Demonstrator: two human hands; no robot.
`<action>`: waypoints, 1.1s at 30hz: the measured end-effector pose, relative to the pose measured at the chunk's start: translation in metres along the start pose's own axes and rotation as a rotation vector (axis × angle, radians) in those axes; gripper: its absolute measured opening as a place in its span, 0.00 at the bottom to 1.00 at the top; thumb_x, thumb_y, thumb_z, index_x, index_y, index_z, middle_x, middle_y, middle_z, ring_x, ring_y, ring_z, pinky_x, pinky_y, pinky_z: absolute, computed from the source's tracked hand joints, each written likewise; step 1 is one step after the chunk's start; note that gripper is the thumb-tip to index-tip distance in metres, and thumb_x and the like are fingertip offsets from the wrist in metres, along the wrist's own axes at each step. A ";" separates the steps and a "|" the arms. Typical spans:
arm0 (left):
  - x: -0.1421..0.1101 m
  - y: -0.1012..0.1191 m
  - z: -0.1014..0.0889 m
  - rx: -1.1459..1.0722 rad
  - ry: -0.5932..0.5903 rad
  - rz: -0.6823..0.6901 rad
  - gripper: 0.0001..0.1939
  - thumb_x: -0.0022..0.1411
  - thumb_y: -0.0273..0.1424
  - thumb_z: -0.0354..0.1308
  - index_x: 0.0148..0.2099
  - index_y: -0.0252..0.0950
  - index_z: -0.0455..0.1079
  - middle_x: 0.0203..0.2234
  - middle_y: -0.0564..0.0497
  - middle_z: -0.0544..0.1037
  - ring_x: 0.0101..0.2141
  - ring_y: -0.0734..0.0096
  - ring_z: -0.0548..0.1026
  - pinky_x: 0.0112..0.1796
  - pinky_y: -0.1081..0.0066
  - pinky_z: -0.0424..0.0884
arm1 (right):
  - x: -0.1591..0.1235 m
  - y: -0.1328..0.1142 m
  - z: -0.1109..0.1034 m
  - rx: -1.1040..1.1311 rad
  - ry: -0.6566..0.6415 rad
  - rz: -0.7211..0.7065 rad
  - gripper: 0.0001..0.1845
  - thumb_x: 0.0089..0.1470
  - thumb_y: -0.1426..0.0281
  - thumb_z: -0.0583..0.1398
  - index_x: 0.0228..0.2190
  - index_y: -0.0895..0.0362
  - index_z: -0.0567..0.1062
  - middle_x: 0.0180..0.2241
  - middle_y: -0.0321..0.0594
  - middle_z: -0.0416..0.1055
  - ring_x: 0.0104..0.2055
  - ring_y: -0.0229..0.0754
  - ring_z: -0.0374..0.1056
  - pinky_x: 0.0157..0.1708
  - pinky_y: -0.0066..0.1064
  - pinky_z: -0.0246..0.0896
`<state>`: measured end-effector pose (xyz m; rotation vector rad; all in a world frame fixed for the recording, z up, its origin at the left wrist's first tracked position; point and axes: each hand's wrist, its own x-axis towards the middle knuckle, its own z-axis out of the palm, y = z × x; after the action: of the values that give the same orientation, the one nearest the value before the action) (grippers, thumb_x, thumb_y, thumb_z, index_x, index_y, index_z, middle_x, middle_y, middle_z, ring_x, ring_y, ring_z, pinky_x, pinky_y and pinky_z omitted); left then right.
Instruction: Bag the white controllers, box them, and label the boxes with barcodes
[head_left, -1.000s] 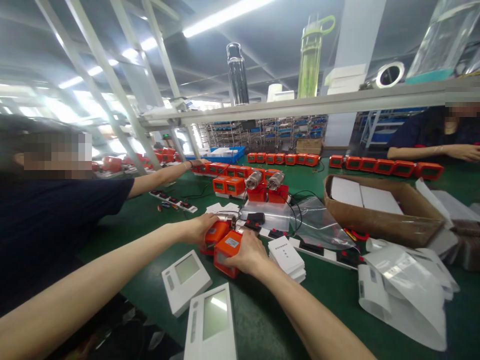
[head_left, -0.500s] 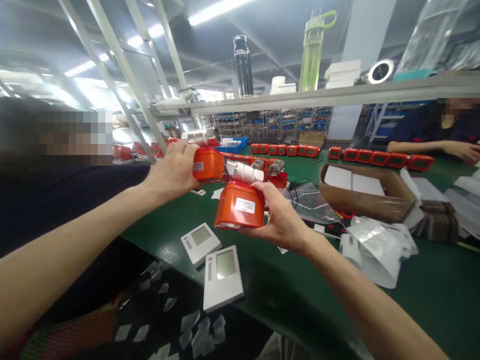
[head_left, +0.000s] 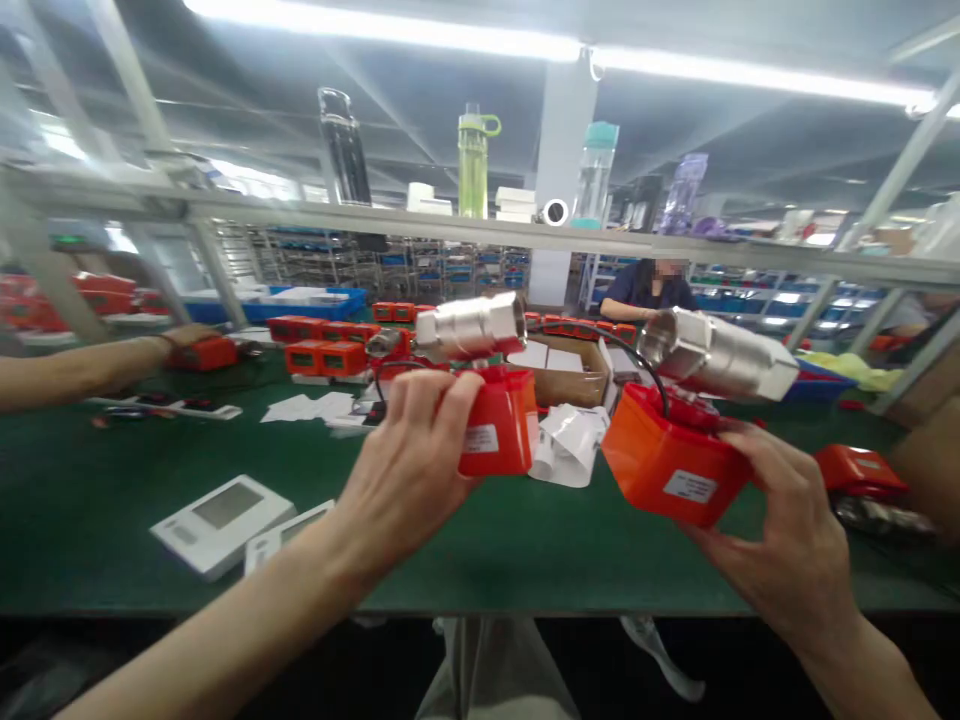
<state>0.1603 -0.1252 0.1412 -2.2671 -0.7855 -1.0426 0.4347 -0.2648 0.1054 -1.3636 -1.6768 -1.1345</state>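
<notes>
Left hand (head_left: pixel 409 470) and right hand (head_left: pixel 780 540) each grip an orange motorised valve (head_left: pixel 495 425), (head_left: pixel 671 460) above the green table (head_left: pixel 525 540). The trailing black cable (head_left: pixel 600 335) may snag and tug either unit loose.

Two orange valve actuators (head_left: pixel 499 420), steel-tipped, aloft.

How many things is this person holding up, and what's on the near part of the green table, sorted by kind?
Orange box-shaped units with a shiny metal pipe fitting, held up: 2, one in the left hand at, one in the right hand at
White flat panels with a grey screen on the table: 2
Total: 4
</notes>
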 end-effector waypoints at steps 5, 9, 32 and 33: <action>-0.018 0.088 0.054 -0.285 -0.049 0.141 0.29 0.55 0.18 0.49 0.59 0.35 0.51 0.44 0.42 0.65 0.48 0.55 0.64 0.42 0.60 0.75 | -0.098 0.037 -0.031 -0.276 -0.083 0.094 0.42 0.50 0.67 0.65 0.62 0.58 0.53 0.49 0.52 0.68 0.49 0.53 0.69 0.45 0.42 0.69; -0.024 0.150 0.086 -0.420 -0.221 0.241 0.27 0.58 0.19 0.48 0.60 0.32 0.51 0.47 0.43 0.66 0.50 0.57 0.64 0.46 0.64 0.73 | -0.161 0.068 -0.035 -0.337 -0.195 0.196 0.39 0.54 0.64 0.61 0.62 0.56 0.52 0.50 0.51 0.68 0.49 0.53 0.70 0.43 0.43 0.70; -0.036 0.255 0.193 -0.315 -0.209 0.295 0.23 0.62 0.25 0.50 0.59 0.30 0.61 0.47 0.43 0.68 0.49 0.59 0.68 0.48 0.63 0.72 | -0.229 0.130 0.011 -0.067 -0.459 0.266 0.28 0.57 0.69 0.58 0.56 0.60 0.56 0.56 0.57 0.59 0.60 0.53 0.58 0.53 0.47 0.65; -0.038 0.257 0.195 -0.319 -0.191 0.309 0.22 0.62 0.25 0.49 0.59 0.31 0.61 0.47 0.43 0.68 0.49 0.59 0.68 0.47 0.64 0.73 | -0.230 0.133 0.013 -0.055 -0.458 0.266 0.27 0.57 0.70 0.58 0.56 0.60 0.56 0.56 0.56 0.59 0.60 0.53 0.58 0.54 0.47 0.64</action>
<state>0.4121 -0.1867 -0.0547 -2.6822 -0.3361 -0.8628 0.6143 -0.3304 -0.0797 -1.9259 -1.7054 -0.7568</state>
